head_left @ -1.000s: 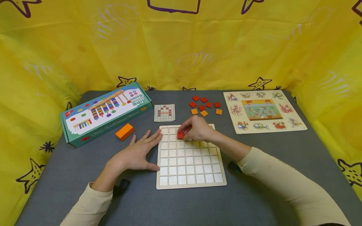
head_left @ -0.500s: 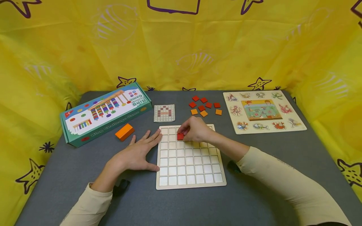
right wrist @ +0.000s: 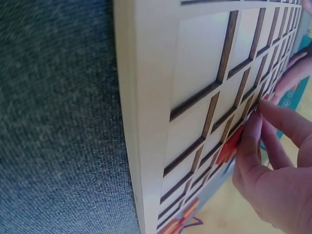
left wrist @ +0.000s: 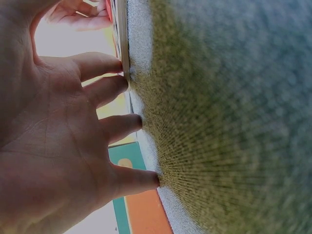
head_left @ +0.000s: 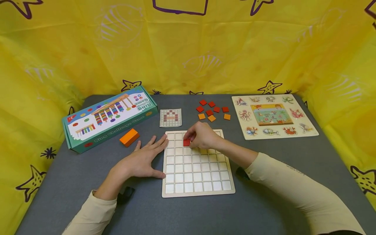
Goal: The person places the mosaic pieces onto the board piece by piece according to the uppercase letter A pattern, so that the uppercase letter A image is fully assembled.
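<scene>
In the head view, a pale wooden grid board (head_left: 188, 178) lies in front of me. My right hand (head_left: 204, 136) is over its upper part, thumb and fingers pinching a red square tile (head_left: 186, 142) at a cell in the second row, third column. The cells under this hand are hidden in that view. A red patch (right wrist: 229, 146) shows on the board near the fingers in the right wrist view. My left hand (head_left: 144, 160) lies spread, its thumb and a fingertip touching the board's left edge; other fingertips (left wrist: 151, 179) rest on the table.
Behind the board lie several loose red tiles (head_left: 209, 112) and three orange tiles (head_left: 211, 118), beside a pattern card (head_left: 171, 124). A green game box (head_left: 114, 132) and an orange block (head_left: 129, 137) are left. A sea-animal puzzle board (head_left: 305, 114) is right.
The red tile has gone from slightly tilted to flatter at its cell, shifting a little toward me with the right hand. The left hand has kept its place.
</scene>
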Demonstrator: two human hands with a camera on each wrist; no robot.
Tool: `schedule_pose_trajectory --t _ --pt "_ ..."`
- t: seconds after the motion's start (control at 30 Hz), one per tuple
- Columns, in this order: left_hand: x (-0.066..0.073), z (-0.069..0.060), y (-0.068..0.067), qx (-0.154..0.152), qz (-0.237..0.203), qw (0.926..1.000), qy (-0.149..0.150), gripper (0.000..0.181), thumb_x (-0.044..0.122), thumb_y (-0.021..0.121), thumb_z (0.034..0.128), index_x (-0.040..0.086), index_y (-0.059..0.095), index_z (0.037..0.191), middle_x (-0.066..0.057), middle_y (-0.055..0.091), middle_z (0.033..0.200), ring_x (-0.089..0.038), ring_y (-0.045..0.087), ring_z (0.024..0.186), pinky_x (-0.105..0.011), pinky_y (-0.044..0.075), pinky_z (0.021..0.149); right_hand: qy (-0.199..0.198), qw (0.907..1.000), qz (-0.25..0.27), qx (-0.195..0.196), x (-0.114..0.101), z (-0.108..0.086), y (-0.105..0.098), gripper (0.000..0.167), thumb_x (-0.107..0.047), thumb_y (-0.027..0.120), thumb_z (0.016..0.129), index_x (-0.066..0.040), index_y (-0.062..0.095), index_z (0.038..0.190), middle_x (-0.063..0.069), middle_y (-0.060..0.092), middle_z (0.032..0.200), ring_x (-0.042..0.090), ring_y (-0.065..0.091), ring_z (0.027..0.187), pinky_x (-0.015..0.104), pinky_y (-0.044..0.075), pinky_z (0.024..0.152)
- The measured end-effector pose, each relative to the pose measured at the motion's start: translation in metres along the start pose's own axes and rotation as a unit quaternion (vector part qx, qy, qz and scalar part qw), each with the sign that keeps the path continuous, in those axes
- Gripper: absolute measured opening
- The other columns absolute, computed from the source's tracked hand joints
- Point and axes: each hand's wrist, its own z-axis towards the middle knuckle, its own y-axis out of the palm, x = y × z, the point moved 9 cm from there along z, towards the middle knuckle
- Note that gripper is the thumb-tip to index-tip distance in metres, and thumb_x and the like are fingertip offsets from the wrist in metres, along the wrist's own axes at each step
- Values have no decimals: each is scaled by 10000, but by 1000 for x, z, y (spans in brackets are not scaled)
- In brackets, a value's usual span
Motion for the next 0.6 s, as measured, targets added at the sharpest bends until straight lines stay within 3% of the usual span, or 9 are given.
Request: schedule_pose_trajectory --t 0.6 --pt "2 -1 -1 22 -27 10000 1 1207 586 864 773 153 195 1679 -41 66 1771 -458 53 1609 -851 -3 1128 -95 9999 124 10 2 -2 -4 237 -41 848 778 -115 827 1003 4 766 875 124 674 794 251 557 730"
